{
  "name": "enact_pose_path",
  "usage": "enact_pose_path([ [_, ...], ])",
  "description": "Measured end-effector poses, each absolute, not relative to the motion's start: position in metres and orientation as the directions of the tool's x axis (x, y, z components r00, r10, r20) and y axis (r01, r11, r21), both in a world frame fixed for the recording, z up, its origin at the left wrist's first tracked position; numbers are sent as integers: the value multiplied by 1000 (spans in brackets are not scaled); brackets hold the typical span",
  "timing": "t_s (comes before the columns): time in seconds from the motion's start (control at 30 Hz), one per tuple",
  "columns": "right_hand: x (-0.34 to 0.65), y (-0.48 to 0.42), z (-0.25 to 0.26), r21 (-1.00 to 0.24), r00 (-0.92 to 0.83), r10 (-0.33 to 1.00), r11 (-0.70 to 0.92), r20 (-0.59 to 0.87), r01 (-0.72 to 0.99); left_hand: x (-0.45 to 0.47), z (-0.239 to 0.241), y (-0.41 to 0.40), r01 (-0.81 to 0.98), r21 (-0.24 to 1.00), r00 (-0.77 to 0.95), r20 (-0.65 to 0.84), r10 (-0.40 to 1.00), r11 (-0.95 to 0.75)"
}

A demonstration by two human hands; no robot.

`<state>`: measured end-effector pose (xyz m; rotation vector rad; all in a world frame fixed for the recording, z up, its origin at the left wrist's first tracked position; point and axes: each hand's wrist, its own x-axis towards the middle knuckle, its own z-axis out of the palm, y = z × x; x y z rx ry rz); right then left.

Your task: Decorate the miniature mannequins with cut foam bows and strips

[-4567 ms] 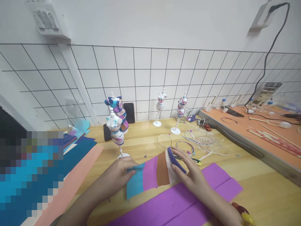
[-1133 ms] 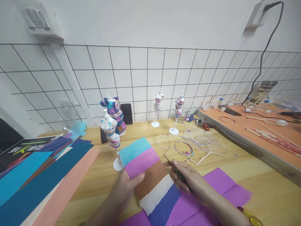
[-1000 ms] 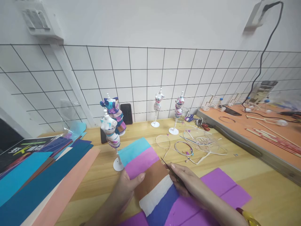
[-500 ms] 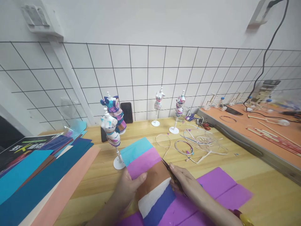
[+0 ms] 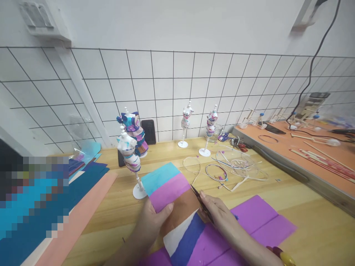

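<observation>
My left hand (image 5: pixel 156 225) grips a stack of overlapping coloured sheets (image 5: pixel 168 190), thumb on top. Cyan, pink, brown, white and blue bands show on it; whether they are paper or cloth I cannot tell. In my right hand (image 5: pixel 217 214) is a dark pair of scissors (image 5: pixel 200 201), its pointed tip at the right edge of the pink and brown bands. The fingers cover its handles. Beneath both hands a creased purple sheet (image 5: pixel 273 221) lies on the wooden table (image 5: pixel 105 225). A small white dress form (image 5: pixel 129 147) stands just beyond the stack, left of it.
Behind stand a dressed form (image 5: pixel 140 135) and two more forms (image 5: pixel 186 118) (image 5: pixel 212 125). Phones (image 5: pixel 149 132) lean near the wall. Wire rings (image 5: pixel 216 172) and loose strips lie right of centre. Coloured sheets (image 5: pixel 94 199) fill the left; an orange board (image 5: pixel 310 147) with sticks borders the right.
The white band shows less, with the blue one covering more of it. The scissors and both hands stay at nearly the same place, and the view has shifted slightly.
</observation>
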<state>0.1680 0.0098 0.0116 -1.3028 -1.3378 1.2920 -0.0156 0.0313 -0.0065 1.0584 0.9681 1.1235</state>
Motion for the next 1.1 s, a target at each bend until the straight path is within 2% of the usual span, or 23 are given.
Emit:
enact_pose_path([
  [0.33, 166, 9, 10, -984, -79, 993, -74, -88, 161, -11, -1, 27, -142, 983, 105, -104, 989, 118],
  [0.47, 166, 10, 8, -983, -87, 993, -69, -85, 170, -10, -7, 26, -168, 980, 83, -97, 992, 110],
  [0.77, 161, 8, 10, -989, -79, 992, -86, -96, 121, -6, 0, 25, -134, 983, 70, -117, 991, 125],
  [0.93, 162, 8, 10, -987, -67, 992, -96, -105, 128, -8, -6, 25, -45, 995, 50, -84, 995, 86],
  [1.1, 162, 9, 9, -988, -71, 992, -98, -106, 117, -9, -11, 24, -44, 997, 35, -55, 998, 56],
])
